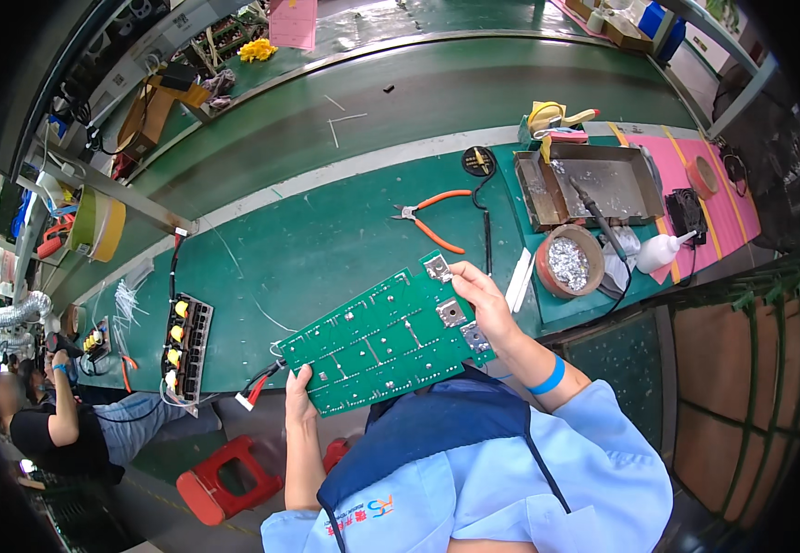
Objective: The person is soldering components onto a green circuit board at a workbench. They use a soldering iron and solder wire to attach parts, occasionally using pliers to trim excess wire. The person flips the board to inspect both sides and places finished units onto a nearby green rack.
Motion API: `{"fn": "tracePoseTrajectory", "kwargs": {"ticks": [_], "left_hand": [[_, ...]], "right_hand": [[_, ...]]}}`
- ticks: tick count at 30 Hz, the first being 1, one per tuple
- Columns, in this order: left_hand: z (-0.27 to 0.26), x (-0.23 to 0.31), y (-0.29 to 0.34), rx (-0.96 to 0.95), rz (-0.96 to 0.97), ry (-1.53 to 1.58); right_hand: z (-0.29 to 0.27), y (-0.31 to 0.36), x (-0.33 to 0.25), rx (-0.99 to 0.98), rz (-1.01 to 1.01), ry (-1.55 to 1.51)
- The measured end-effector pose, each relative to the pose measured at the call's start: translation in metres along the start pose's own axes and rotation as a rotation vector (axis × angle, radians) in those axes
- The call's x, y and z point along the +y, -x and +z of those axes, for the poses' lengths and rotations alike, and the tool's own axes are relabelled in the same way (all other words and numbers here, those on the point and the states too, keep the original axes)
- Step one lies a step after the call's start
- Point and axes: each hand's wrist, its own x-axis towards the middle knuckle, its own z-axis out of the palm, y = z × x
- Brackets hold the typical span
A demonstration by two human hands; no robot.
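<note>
A long green circuit board (381,350) is held tilted in front of my body, its soldered side facing up. My left hand (299,398) grips its lower left corner, thumb on top. My right hand (481,300) pinches the upper right corner beside a silvery square metal pad (438,268). Two more such pads sit lower along that right end. A cable with a white connector (245,402) hangs from the board's left end. Beyond the board, orange-handled cutting pliers (409,213) lie open on the green bench mat (308,240).
On the right are a metal tray (533,198) with a soldering iron (593,205) across it, a round tub of silvery scraps (569,262) and a white squeeze bottle (660,252). Another board with yellow parts (188,346) lies left. A red stool (225,479) and a co-worker (59,415) are lower left.
</note>
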Motion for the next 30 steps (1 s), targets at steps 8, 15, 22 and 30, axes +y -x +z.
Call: {"fn": "tracePoseTrajectory", "kwargs": {"ticks": [8, 15, 22, 30], "left_hand": [[0.005, 0.006, 0.006, 0.047, 0.050, -0.057], [0.010, 0.005, 0.007, 0.082, -0.002, -0.030], [0.005, 0.000, 0.008, 0.109, -0.031, -0.025], [0.018, 0.007, 0.012, 0.070, -0.029, -0.017]], "right_hand": [[0.001, -0.002, 0.004, -0.028, 0.049, -0.131], [-0.002, -0.006, 0.004, 0.036, 0.113, -0.157], [-0.005, -0.007, 0.008, 0.041, 0.106, -0.143], [-0.009, -0.009, 0.008, 0.044, 0.113, -0.183]]}}
